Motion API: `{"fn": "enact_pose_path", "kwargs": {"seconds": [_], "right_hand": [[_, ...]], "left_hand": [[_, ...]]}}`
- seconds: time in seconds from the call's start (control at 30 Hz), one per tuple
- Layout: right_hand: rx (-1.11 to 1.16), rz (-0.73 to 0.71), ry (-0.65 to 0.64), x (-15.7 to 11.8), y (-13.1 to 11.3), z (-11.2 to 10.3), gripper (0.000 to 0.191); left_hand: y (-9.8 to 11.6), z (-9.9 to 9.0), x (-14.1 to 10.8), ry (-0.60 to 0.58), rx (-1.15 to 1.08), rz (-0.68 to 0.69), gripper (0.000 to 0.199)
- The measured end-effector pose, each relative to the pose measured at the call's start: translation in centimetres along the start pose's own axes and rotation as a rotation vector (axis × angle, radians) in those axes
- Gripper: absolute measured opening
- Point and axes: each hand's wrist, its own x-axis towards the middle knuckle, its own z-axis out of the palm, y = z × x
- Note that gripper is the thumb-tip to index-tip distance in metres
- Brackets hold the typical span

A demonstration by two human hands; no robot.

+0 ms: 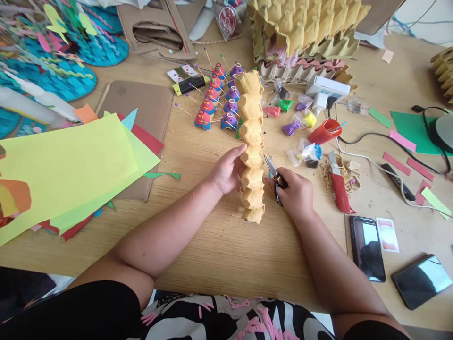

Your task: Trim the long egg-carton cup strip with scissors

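Note:
My left hand (pixel 229 171) is closed around the left side of a long yellow egg-carton strip (pixel 252 156), which stretches away from me above the table. Just right of the strip, my right hand (pixel 296 192) grips black-handled scissors (pixel 276 179). Their blades point up and left toward the strip's edge, apart from its far end. Beyond the strip's left side stand small painted egg-cup figures in two rows: red and blue ones (pixel 207 106), and purple ones (pixel 231 106), with pins stuck in them. The strip hides part of the purple row.
Coloured paper sheets (pixel 78 165) cover brown cardboard (pixel 138 113) on the left. Egg trays (pixel 304 28) are stacked at the back. To the right are clay packets (pixel 290 127), a red cup (pixel 323 132), a red-handled cutter (pixel 339 189), cables and a phone (pixel 368 248).

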Motion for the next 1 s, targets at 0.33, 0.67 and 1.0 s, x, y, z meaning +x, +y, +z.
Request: {"fn": "enact_pose_path", "kwargs": {"seconds": [0.33,0.67,1.0], "right_hand": [[0.072,-0.069,-0.122,0.10,-0.34,-0.04,0.027],[0.046,-0.117,-0.087,0.23,0.11,0.16,0.025],[-0.137,-0.132,0.025,0.20,-0.42,0.15,0.018]], "left_hand": [[0.40,0.17,-0.02,0.025,-0.011,-0.013,0.033],[0.67,0.37,-0.19,0.065,-0.021,0.009,0.026],[0.25,0.25,-0.18,0.002,-0.049,0.010,0.028]]}}
